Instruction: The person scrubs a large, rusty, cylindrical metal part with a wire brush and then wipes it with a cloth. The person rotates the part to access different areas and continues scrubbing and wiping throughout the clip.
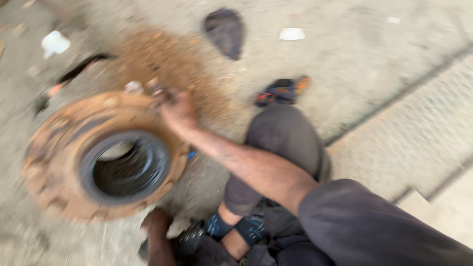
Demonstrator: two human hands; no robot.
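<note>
From the head view, our right hand grips the top rim of a rusty metal hub propped on the concrete floor. Our left hand sits below it, its grip too blurred to tell. The hub looks heavy, stiff and gritty, best held by its thick outer rim.

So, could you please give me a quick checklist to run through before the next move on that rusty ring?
1. Right hand on top rim of rusty ring: ok.
2. Left hand at lower edge: in view, grip cannot tell.
3. Ring tilted up off the concrete floor: ok.
4. Dark bore unobstructed: ok.
5. Foot in sandal close below ring: not ok.
6. Picture sharpness: blurred, not ok.
</note>
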